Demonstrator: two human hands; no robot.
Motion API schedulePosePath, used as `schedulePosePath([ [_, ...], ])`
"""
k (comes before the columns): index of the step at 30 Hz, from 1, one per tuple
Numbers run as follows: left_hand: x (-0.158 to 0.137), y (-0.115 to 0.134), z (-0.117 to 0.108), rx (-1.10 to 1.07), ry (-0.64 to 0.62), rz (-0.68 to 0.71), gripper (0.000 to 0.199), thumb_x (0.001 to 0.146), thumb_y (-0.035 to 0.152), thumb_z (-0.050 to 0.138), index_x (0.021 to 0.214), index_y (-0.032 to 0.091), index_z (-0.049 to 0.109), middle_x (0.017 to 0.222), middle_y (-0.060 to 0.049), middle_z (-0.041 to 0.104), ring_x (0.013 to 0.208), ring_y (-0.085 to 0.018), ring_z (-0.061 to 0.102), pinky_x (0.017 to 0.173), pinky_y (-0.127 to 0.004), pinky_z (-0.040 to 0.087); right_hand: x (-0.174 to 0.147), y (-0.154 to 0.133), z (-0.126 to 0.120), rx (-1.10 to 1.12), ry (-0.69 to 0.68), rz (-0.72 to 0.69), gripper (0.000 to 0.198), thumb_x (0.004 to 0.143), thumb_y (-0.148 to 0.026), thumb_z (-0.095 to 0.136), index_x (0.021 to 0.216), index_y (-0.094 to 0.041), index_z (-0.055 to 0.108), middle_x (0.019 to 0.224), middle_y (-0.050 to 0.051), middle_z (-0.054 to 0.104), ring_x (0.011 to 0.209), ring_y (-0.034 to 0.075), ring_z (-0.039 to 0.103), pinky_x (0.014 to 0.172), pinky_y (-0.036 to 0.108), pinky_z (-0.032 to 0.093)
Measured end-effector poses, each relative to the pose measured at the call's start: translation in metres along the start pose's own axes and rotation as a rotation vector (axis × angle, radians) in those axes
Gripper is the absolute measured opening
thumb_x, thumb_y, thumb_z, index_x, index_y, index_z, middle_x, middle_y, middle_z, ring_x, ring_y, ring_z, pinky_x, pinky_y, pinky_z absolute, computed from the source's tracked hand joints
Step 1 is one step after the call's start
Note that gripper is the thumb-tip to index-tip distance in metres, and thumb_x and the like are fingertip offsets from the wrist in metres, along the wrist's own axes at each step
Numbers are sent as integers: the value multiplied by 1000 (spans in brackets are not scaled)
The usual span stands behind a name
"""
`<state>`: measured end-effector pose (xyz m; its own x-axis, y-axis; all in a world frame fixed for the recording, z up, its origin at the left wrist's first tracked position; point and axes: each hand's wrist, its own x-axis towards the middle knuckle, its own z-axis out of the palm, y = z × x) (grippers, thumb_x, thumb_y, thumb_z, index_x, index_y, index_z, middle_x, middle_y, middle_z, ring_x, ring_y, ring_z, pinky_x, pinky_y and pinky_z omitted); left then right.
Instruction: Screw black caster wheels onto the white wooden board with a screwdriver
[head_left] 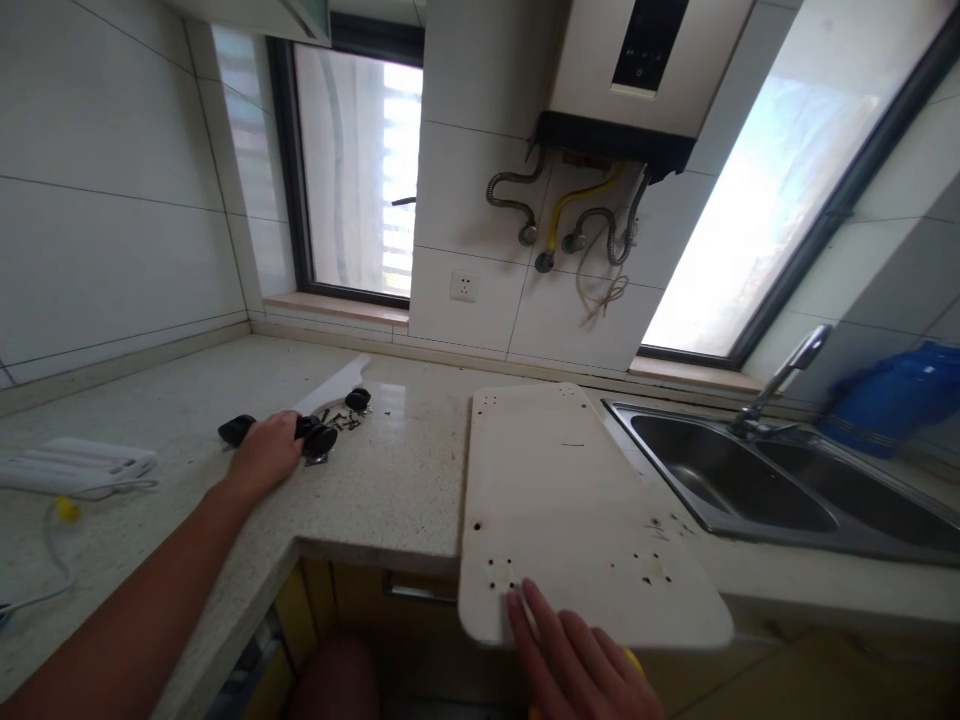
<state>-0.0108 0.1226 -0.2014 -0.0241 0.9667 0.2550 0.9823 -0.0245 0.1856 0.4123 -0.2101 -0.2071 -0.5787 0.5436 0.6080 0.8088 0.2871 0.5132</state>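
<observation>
While the head view rolls, the left hand (pixel 266 448) sits among black casters (pixel 321 441), its grip hidden from us; the right hand (pixel 581 650) stretches its fingers over the board (pixel 555 500), a yellow thing (pixel 634 661) peeking out beneath, hold unclear. That board lies on the bench (pixel 405 485), near end overhanging, corner holes (pixel 492 586) apparently bare! Nothing looks fastened to it yet: casters and screws (pixel 346 418) sit well apart.

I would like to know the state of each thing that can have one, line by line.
White board: flat, overhanging the counter, some holes uncovered.
Black casters: detached from the board.
Screws: loose, scattered.
Wall socket: nothing plugged in.
Faucet: no water running.
Heater display: dark, faint icons.
</observation>
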Motion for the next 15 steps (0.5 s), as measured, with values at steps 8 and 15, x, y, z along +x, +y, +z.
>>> schedulePosePath([
  [8,0,-6,8,69,-41,-53,44,109,42,77,145,19,69,147,-14,71,126,-31,74,105,-53,66,48,-21,19,17,2,-239,47,92,-4,52,131,1,78,115,19,84,98,28,73,82,39,50],
  [15,-2,-2,4,51,-32,-53,44,108,42,77,145,19,69,146,-13,71,125,-30,74,104,-52,66,70,12,14,4,43,-263,41,102,-13,59,139,-5,76,112,18,85,94,28,72,82,42,46],
])
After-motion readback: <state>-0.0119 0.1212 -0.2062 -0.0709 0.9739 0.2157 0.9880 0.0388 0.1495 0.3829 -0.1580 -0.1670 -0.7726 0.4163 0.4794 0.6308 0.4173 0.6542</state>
